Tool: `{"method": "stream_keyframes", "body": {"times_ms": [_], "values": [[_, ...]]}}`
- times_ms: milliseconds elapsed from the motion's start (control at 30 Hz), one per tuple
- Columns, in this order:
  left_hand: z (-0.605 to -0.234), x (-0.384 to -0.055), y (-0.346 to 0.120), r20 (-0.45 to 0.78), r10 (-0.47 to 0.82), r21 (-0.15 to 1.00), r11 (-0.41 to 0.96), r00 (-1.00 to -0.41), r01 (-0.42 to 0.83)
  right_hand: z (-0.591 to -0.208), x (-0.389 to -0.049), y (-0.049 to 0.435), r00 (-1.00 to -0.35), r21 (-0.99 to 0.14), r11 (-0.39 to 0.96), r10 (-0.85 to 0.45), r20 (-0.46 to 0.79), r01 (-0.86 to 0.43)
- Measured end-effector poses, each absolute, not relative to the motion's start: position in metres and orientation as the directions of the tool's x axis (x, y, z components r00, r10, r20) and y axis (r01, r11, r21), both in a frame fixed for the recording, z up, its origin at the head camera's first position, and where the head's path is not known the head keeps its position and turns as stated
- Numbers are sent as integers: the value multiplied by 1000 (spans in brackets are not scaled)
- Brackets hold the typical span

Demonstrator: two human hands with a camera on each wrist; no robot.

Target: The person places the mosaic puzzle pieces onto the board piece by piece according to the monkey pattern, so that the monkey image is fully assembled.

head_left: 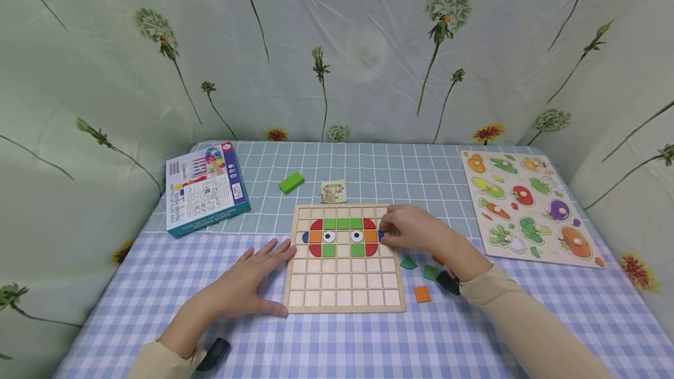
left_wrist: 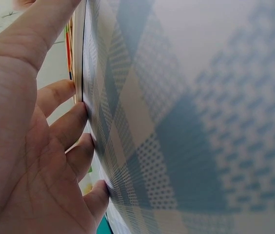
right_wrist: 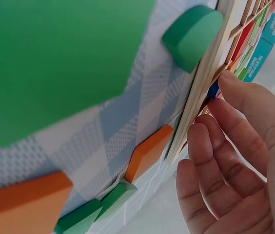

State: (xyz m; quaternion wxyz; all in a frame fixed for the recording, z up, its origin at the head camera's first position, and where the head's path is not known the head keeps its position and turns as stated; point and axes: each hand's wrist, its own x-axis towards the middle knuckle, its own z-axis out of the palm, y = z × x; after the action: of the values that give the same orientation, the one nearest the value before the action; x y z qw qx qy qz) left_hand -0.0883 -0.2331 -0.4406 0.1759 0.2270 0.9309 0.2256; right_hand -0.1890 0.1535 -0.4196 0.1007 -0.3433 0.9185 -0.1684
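Note:
A wooden grid board [head_left: 321, 282] lies on the checked cloth, with red, green, orange and blue pieces and two eye tiles set in its upper rows. At the board's right side my right hand [head_left: 416, 228] pinches a small blue piece [right_wrist: 213, 89] between thumb and index finger, over a cell next to an orange square [head_left: 370, 236]. A matching blue piece [head_left: 305, 237] sits at the left end of that row. My left hand [head_left: 244, 285] lies with spread fingers along the board's left edge, thumb by the lower corner.
Loose pieces lie right of the board: a green quarter-round [head_left: 408, 262], a green square [head_left: 431, 272] and an orange square [head_left: 422, 294] among them. Behind it are a pattern card [head_left: 333, 192] and a green block [head_left: 291, 183]. A box [head_left: 205, 192] and vegetable puzzle [head_left: 534, 200] flank it.

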Motion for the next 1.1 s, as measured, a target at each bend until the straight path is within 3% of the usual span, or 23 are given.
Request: {"method": "stream_keyframes", "body": {"times_ms": [367, 633, 1100], "values": [[-443, -89, -234, -230, 503, 496, 797, -833, 344, -416, -185, 159, -767, -400, 720, -638, -62, -567], [-440, -89, -233, -230, 503, 497, 796, -833, 344, -404, -178, 191, -811, -446, 744, -581, -67, -497], [-441, -90, -234, -221, 503, 491, 798, -835, 351, -410, -140, 234, -837, -506, 767, -527, -146, -394]]}}
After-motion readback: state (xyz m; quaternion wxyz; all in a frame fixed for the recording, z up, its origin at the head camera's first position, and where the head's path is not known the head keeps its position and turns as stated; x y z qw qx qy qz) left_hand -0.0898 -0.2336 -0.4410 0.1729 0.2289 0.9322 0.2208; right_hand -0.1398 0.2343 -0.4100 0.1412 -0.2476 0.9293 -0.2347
